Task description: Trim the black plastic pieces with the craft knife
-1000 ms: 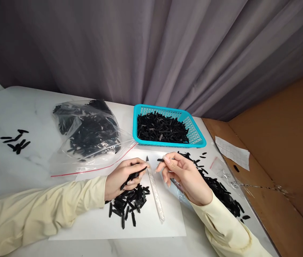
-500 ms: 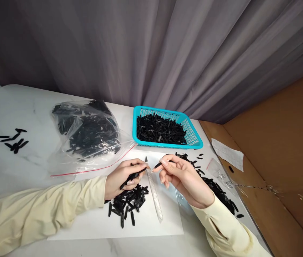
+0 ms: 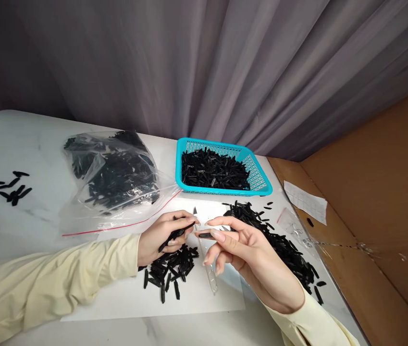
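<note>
Now the curtain (image 3: 204, 67) fills the back, grey and folded, with brown board (image 3: 380, 192) walling off the right. Below them runs the white table (image 3: 27, 144), marbled, with a paper sheet (image 3: 204, 298) under the hands.

Big clear bag (image 3: 113, 178) sits at the left, stuffed with black strips, red seal line along its near edge. Beside it the blue basket (image 3: 254, 178), also loaded with black strips. A long pile (image 3: 283, 245) of the same strips trails down the right side of the sheet, and a smaller heap (image 3: 169, 269) lies just below the left hand. Far left, a few strays (image 3: 11, 190).

Down to the hands. Left hand (image 3: 160, 238) is curled shut on a bunch of strips, same as a second ago, fingertips up by the knife tip. Right hand (image 3: 250, 254) has swung in: a second ago it was raised and apart from the left, pinching one strip (image 3: 205, 235) between thumb and forefinger; now that strip lies level and its end nearly meets the left fingertips, other fingers loose and spread. So the single piece is arriving at the bunch. Knife (image 3: 205, 259), slim and pale, lies on the sheet between the hands, blade tip pointing away, untouched.
</note>
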Tool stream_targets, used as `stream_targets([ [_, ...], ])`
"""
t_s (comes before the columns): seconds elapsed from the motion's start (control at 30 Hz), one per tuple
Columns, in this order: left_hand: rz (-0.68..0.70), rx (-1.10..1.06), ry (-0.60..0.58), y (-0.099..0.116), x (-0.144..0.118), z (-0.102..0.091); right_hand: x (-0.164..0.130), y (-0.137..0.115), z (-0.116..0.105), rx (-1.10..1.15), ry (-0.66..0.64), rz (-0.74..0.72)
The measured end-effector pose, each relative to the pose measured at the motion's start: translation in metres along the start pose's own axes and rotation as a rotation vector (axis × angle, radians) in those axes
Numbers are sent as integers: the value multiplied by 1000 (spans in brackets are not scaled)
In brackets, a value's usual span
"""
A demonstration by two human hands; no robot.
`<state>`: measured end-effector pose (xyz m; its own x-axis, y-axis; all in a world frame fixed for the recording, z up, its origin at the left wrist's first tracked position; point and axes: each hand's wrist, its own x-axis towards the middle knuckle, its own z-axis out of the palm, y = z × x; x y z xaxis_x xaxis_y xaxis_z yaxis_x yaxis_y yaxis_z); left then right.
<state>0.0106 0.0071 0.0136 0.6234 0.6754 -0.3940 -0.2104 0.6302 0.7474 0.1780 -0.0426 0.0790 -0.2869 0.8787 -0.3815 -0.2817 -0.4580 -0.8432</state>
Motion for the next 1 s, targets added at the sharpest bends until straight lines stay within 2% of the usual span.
stream_targets([
  [0.2,6,-8,-9,-1,0,0,-8,-4,5,-23,11,-16],
  [0.3,7,-10,-24,-1,0,-1,2,-11,-1,-155,89,-177],
  [0.4,20,-17,-59,-2,1,-2,28,-21,-21,-391,263,-462],
  [0.43,25,-18,-68,-2,1,-3,38,-24,-28,-481,281,-517],
  [0.53,26,-21,-75,-3,1,-3,57,-27,-42,-914,289,-656],
  [0.6,22,-21,-76,-2,1,-3,56,-20,-39,-1180,268,-762],
  [0.67,22,-17,-73,-2,1,-2,46,-9,-30,-1313,208,-833],
  [0.77,19,2,-48,-1,-2,0,30,10,-14,-1328,139,-759],
  [0.87,17,51,-18,-1,-4,2,23,24,-6,-1205,92,-535],
  [0.93,35,111,-11,-2,-4,3,24,31,-4,-1110,97,-416],
  [1.0,65,178,2,-4,-4,4,26,38,-2,-1059,142,-381],
])
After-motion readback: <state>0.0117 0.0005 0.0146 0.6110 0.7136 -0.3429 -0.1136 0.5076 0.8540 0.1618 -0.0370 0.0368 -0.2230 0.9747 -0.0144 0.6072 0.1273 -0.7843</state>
